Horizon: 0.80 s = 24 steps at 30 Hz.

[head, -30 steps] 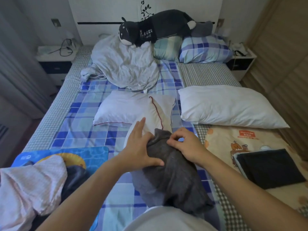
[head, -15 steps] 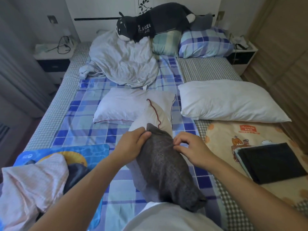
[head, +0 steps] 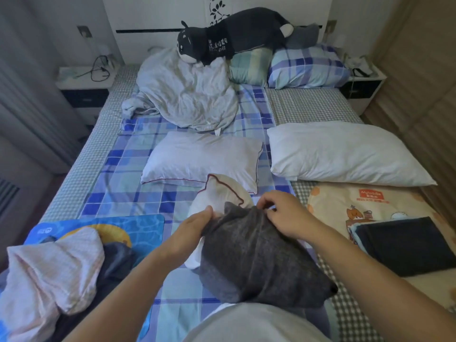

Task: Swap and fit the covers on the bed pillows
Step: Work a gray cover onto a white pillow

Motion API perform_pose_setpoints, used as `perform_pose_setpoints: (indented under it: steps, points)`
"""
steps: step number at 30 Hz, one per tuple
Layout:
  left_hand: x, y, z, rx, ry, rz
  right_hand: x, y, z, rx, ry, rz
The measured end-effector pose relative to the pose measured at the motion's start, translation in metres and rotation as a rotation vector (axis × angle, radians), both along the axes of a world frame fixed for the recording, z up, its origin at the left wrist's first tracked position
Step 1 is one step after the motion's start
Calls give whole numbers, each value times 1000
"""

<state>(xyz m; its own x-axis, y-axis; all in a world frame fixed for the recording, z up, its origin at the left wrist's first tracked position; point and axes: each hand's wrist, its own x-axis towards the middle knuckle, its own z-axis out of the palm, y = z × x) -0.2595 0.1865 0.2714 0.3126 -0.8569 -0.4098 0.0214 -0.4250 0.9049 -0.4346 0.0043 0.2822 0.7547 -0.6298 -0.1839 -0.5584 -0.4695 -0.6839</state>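
A white pillow (head: 223, 193) with a red piped seam lies lengthwise in front of me, its near part inside a dark grey cover (head: 254, 257). My left hand (head: 192, 228) grips the cover's open edge on the left. My right hand (head: 283, 213) pinches the same edge on the right. The pillow's far end sticks out bare past the cover. Two more bare white pillows lie further up the bed, one in the middle (head: 202, 159) and a larger one on the right (head: 345, 154).
The blue plaid bed (head: 138, 183) carries a crumpled pale duvet (head: 187, 92), a black plush toy (head: 237, 35) and plaid-covered pillows (head: 308, 67) at the head. Loose pink and dark cloth (head: 54, 275) lies near left. A folded dark cloth (head: 402, 245) sits on a cartoon-print sheet (head: 345, 203), right.
Both hands now hold the cover's rim. More of the white pillow end, with its red seam, shows beyond the grey cover than a second ago.
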Motion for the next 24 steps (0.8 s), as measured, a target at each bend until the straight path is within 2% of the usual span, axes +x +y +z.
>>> perform_pose_setpoints:
  steps: [2, 5, 6, 9, 11, 13, 15, 17, 21, 23, 24]
  points:
    - [-5, 2, 7, -20, -141, -57, -1, 7, 18, 142, -118, 9]
    - [-14, 2, 16, -194, -562, -196, 11, 13, 34, 173, -198, 86]
    - [-16, 3, 19, -239, -643, -256, 18, 11, 39, 201, -220, 94]
    - [-24, 12, 29, -277, -726, -363, 43, 4, 47, 217, -141, 166]
    - [-25, 20, 28, -301, -867, -215, 49, 8, 44, 166, 32, 254]
    - [-25, 24, 26, -331, -1026, 57, 48, 20, 39, 128, 219, 407]
    - [-29, 22, 30, -377, -1111, 176, 44, 33, 40, 126, 341, 519]
    - [-31, 22, 36, -373, -1134, 196, 42, 35, 49, 179, 375, 506]
    - [-25, 22, 47, -152, -1007, 121, 31, 31, 61, 440, 353, 390]
    - [-22, 16, 50, -71, -798, 96, 32, 37, 59, 435, 297, 213]
    - [-17, 14, 52, -44, -692, 121, 34, 39, 54, 405, 200, 71]
